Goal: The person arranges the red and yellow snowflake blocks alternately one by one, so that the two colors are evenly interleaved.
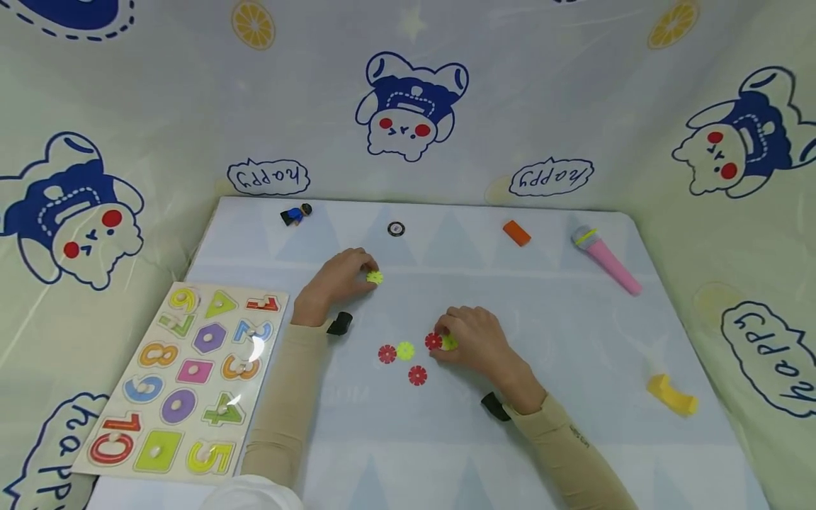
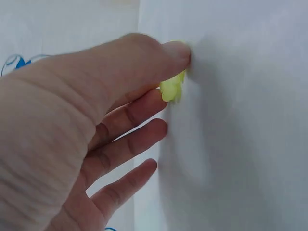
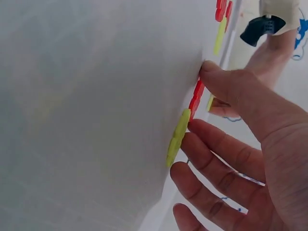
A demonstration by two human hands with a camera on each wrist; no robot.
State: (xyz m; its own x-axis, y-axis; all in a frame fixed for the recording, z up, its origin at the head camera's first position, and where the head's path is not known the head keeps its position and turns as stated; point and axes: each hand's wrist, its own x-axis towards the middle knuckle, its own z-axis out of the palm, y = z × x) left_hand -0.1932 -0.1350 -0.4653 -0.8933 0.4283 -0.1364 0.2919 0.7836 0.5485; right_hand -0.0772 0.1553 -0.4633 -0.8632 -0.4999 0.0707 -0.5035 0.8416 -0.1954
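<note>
My left hand pinches a yellow notched plastic disc, like a snowflake building piece, between thumb and fingers. In the left wrist view the thumb covers part of this yellow disc. To the right, my right hand holds a red notched disc by its edges; thumb and index finger span it in the right wrist view. Against that red disc lies a yellow-green disc, beside the other fingertips. Between the hands are two red discs and a yellow disc.
A number-and-shape puzzle board lies at the left. Along the far side are a toy figure, a black-and-white round piece, an orange block and a pink toy microphone. A yellow curved piece lies at the right.
</note>
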